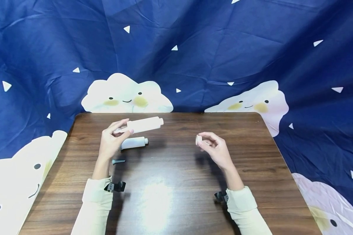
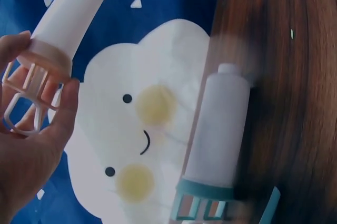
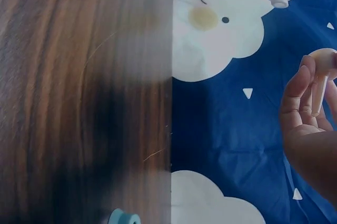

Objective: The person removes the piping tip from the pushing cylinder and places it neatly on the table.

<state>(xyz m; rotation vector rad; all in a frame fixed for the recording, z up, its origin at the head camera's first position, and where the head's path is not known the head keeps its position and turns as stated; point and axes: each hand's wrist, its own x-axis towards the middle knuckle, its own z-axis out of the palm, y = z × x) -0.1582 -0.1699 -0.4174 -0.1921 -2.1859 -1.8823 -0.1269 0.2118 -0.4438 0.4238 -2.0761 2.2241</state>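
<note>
My left hand (image 1: 110,142) holds a white bottle (image 1: 144,125) in the air over the table's back left, its narrow neck pointing right. The left wrist view shows the thumb and fingers around its pale pink, cage-like end (image 2: 39,89). My right hand (image 1: 219,151) pinches a small pale cap-like piece (image 1: 198,139) with a thin stem (image 3: 319,96), raised apart from the bottle. A second white bottle (image 1: 133,142) lies beneath the first; its cage-like end (image 2: 202,203) is teal. Close to my left wrist lies a slim teal piece (image 1: 118,161).
Everything stands over a brown wood-grain table (image 1: 176,202). Behind it hangs a blue curtain (image 1: 194,58) with clouds. A teal round piece (image 3: 124,217) shows at the bottom of the right wrist view; I cannot find it in the head view.
</note>
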